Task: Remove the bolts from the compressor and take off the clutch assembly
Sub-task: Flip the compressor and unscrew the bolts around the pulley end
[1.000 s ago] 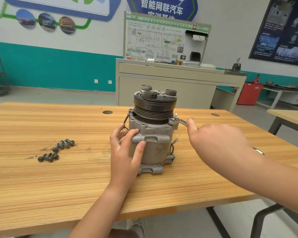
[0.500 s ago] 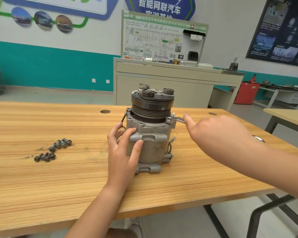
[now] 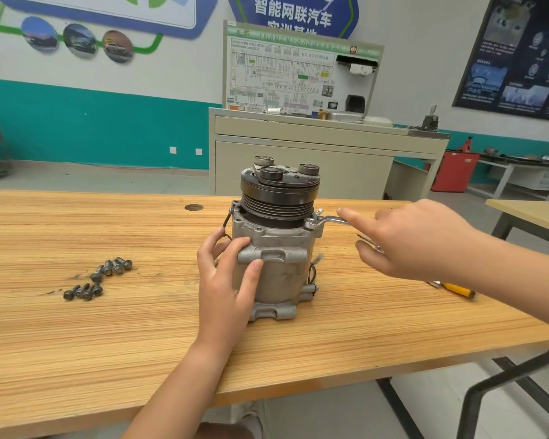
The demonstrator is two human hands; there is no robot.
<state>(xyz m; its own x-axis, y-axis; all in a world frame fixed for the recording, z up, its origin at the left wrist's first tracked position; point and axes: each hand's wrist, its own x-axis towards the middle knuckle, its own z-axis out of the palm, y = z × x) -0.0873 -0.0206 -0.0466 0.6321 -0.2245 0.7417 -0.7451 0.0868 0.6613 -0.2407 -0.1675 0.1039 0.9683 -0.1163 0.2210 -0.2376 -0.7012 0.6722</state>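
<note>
The compressor [image 3: 276,280] stands upright near the middle of the wooden table [image 3: 108,327], a grey cast-metal body resting on its mounting feet. The clutch assembly [image 3: 279,188] sits on top: a black grooved pulley capped by a plate with three round dampers. A thin dark wire hangs off the housing at 9 o'clock.

The left hand [image 3: 225,286] grips the housing from its 8 o'clock side, fingers curled round the flank and thumb pressed across the front below a raised lug. At the flange's 3 o'clock ear the ring end of a wrench [image 3: 328,220] sits over a bolt head. The right hand [image 3: 419,242] holds its handle, index finger straight along the shaft and the other fingers curled.

Loose bolts [image 3: 99,277] lie clustered at the compressor's 9 o'clock, well apart from it. A yellow-handled tool [image 3: 455,289] lies at 4 o'clock, partly hidden by the right forearm
</note>
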